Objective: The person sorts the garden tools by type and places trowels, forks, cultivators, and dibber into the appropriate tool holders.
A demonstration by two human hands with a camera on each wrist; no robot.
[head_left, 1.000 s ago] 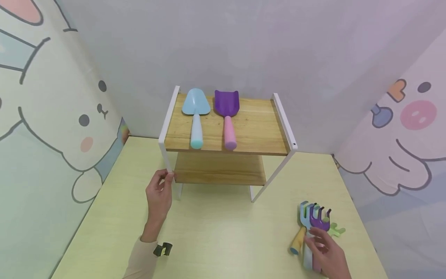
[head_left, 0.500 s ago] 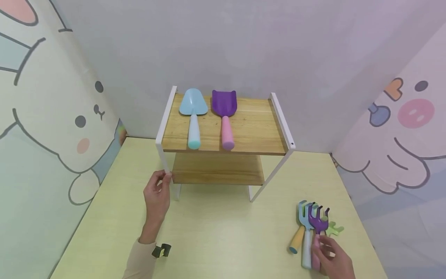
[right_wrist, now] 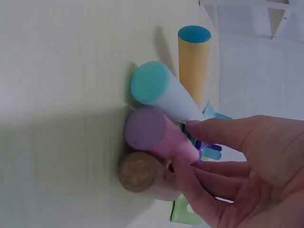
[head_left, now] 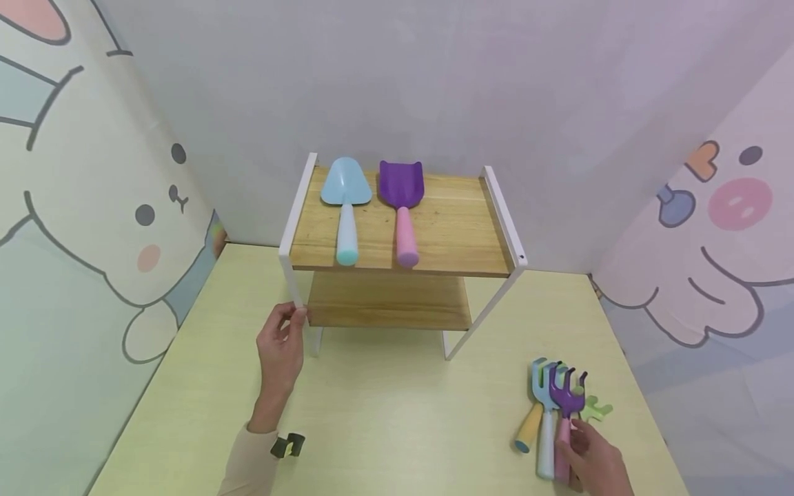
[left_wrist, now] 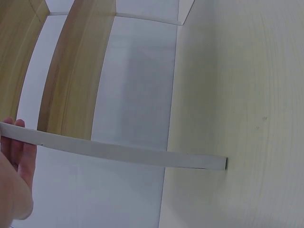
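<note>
My left hand (head_left: 280,351) pinches the white front left leg of a two-tier wooden rack (head_left: 459,234); in the left wrist view the fingers (left_wrist: 26,161) lie around that white bar. At the right, my right hand (head_left: 595,458) has thumb and fingers on either side of the pink handle of a purple hand rake (head_left: 566,396), still lying on the table. Beside it lie a light blue hand rake (head_left: 546,441) and a yellow handle (head_left: 529,428) with a blue end. A wooden handle (right_wrist: 142,175) lies against the pink one, partly behind my fingers.
On the rack's top board lie a light blue trowel (head_left: 347,200) and a purple shovel (head_left: 403,200) with a pink handle. Green prongs (head_left: 597,409) poke out right of the rakes. A dark strap piece (head_left: 288,446) shows at my left sleeve. Cartoon-printed walls enclose the table (head_left: 384,427).
My right hand has moved slightly right and down, from over the light blue rake's handle to the purple rake's pink handle. The left hand keeps its hold on the rack leg.
</note>
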